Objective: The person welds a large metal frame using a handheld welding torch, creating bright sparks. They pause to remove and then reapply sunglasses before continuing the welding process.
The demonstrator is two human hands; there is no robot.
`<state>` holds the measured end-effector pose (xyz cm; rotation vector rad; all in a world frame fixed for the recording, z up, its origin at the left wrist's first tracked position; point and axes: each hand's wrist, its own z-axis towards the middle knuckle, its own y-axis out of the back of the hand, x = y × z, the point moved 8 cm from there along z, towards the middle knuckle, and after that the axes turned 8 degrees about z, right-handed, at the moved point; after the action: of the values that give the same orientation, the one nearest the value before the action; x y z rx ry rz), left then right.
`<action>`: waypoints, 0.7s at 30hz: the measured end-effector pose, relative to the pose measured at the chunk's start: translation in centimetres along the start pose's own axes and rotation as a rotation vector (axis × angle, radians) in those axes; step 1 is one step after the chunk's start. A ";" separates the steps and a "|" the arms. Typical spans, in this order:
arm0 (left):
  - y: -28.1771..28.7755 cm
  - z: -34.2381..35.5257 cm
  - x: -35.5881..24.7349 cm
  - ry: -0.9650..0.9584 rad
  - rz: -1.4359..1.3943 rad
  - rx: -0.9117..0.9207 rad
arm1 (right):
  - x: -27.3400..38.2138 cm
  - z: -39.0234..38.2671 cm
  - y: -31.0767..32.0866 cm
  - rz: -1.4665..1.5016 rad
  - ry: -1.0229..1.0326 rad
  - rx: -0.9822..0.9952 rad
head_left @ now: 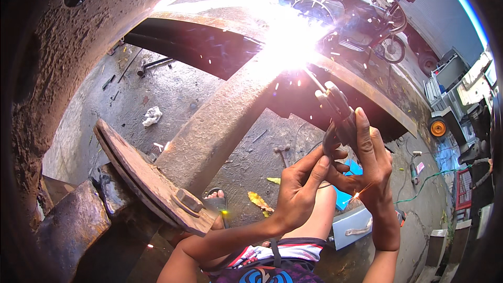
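My right hand [372, 165] is closed around a dark welding electrode holder [338, 107], with its index finger stretched along the side. A thin welding rod [315, 79] reaches from its jaws into a blinding white arc, and sparks fly about. My left hand [301, 186] is closed, its fingertips at the lower end of the holder. The arc sits where a rusty steel beam [217, 110] meets a long crosswise steel piece [367, 84]; glare hides the joint itself. Near the beam's closer end is a curved rusty plate [152, 181] with a small block on it.
A large pitted rusty metal piece [68, 47] curves along the left. On the concrete floor lie a crumpled white rag [152, 116], a hammer [283, 153] and a grey-blue box with a handle [351, 228]. A red motor tricycle [361, 15] stands behind. Metal scrap and cables crowd the right.
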<state>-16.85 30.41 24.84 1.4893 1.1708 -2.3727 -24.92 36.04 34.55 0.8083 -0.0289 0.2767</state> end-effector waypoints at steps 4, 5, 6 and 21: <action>0.0 -0.1 0.2 0.022 -0.042 -0.006 | 0.0 0.0 -0.1 0.005 0.003 0.010; -0.3 -0.2 -0.1 -0.010 -0.014 0.005 | 0.2 -0.2 0.3 -0.017 0.027 -0.016; -0.4 -0.5 -0.4 -0.045 0.018 0.013 | 0.4 -0.5 0.6 -0.036 0.053 -0.044; -0.5 -0.7 -0.1 -0.002 0.077 0.010 | 0.7 -0.5 0.6 -0.018 0.015 -0.023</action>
<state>-16.51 31.17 25.05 1.5066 1.0822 -2.3324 -24.46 36.96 34.72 0.7837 -0.0107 0.2644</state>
